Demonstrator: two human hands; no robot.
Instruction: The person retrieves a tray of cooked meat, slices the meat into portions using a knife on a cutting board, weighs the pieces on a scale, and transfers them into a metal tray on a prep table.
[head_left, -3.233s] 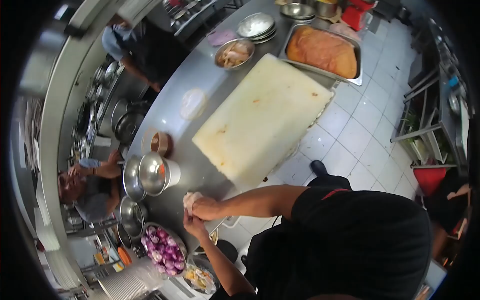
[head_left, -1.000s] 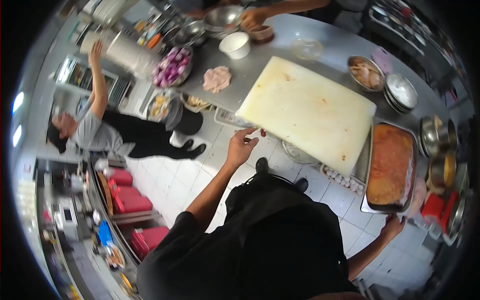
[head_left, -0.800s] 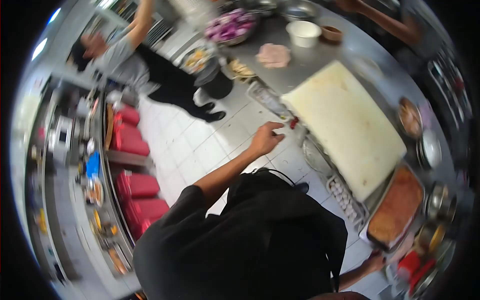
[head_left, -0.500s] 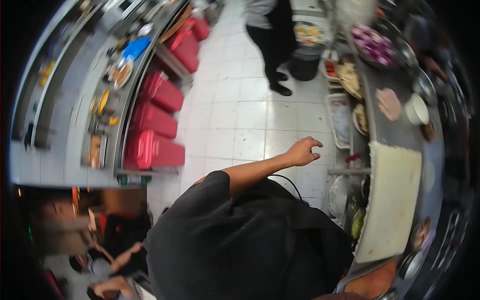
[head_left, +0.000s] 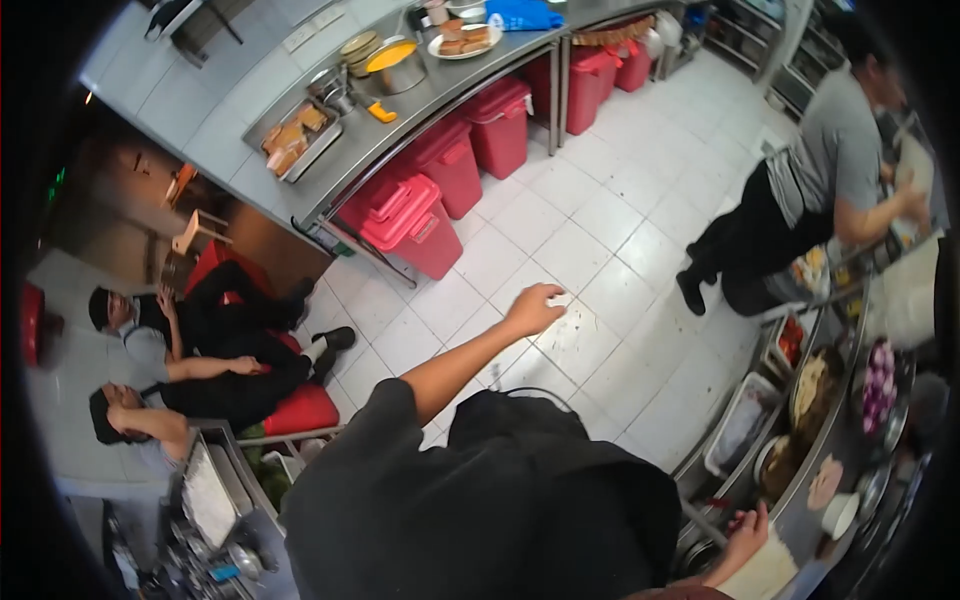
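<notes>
My left hand [head_left: 537,310] reaches out in front of my body over the white tiled floor [head_left: 585,270]. Its fingers are loosely bent and apart, and nothing is in them. At lower right, my right hand [head_left: 742,540] is by the counter's inner edge, beside the pale cutting board [head_left: 765,575]. The fingers of that hand are spread a little, with no held thing showing. A small red item [head_left: 712,502] lies on the lower shelf close to its fingertips. Pale pink meat [head_left: 826,482] and a white bowl [head_left: 840,515] sit on the counter just past the board.
Red lidded bins [head_left: 410,225] stand under the steel table [head_left: 350,165] at left. A co-worker [head_left: 820,170] stands at the right counter. Two people [head_left: 190,385] sit at left. A white tray [head_left: 740,420] and chopped purple onions [head_left: 878,385] are at right.
My view has swung left, so the bins and seated people show more fully. My left hand's fingers are more bent. My right hand has come into view by the board.
</notes>
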